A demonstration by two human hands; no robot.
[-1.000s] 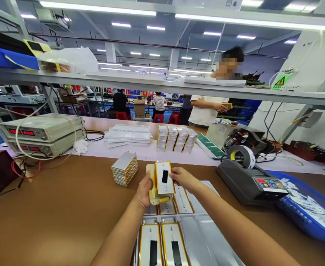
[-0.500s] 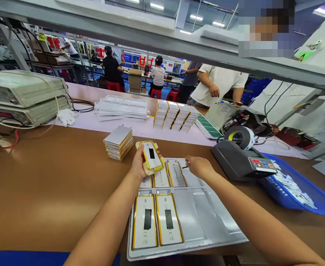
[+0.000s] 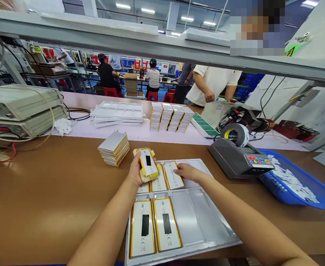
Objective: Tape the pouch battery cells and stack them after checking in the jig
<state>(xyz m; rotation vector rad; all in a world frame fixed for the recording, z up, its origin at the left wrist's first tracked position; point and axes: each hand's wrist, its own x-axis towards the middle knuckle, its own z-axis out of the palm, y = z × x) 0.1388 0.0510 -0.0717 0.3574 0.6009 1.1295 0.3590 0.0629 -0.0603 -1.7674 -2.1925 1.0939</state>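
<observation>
My left hand point(image 3: 136, 170) is closed around a pale yellow holder point(image 3: 144, 178) with a white battery point(image 3: 149, 168) in it, which bears a black patch. My right hand point(image 3: 186, 172) has its fingers together at the right edge of another white battery point(image 3: 172, 178), in the upper row of a clear plastic tray point(image 3: 191, 236). What its fingertips hold, if anything, is hidden. Two batteries with black patches, one on the left point(image 3: 137, 229) and one beside it point(image 3: 173, 236), lie in the lower row.
A stack of batteries point(image 3: 114, 144) stands behind the tray on the left, with more stacks point(image 3: 162, 118) and clear trays point(image 3: 118, 111) farther back. To the right are a grey tape dispenser point(image 3: 234, 159) and a blue basket point(image 3: 284, 197) of white pieces. A person point(image 3: 214, 85) stands beyond.
My right hand has moved left and slightly down, from beside the upper-row battery onto its edge. The black strip seen at its fingertips is now out of sight. The view has shifted slightly.
</observation>
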